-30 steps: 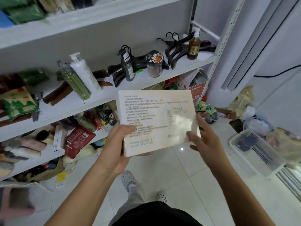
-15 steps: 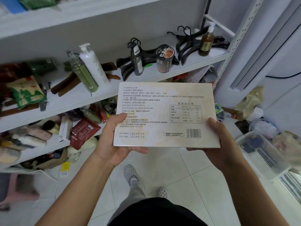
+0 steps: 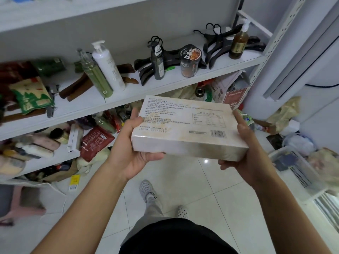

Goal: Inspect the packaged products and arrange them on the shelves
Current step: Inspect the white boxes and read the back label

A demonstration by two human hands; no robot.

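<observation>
A flat cream-coloured packaged box (image 3: pixel 185 123) with printed text, a table and a barcode on its upper face is held in front of me, nearly level, its near side edge facing me. My left hand (image 3: pixel 132 143) grips its left end, thumb on top and fingers underneath. My right hand (image 3: pixel 244 147) grips its right end the same way. The box hovers just in front of the white middle shelf (image 3: pixel 128 96) of a shelving unit.
The middle shelf carries a white pump bottle (image 3: pixel 108 66), a green bottle (image 3: pixel 96 76), black hangers (image 3: pixel 216 44), a dark jar (image 3: pixel 189 60), a brown pump bottle (image 3: pixel 238 41) and a green packet (image 3: pixel 31 94). The lower shelf is crowded. A clear bin (image 3: pixel 293 167) stands on the floor at right.
The box has tipped from facing me to lying nearly flat, so its near edge now shows. Both hands moved a little forward, toward the shelf.
</observation>
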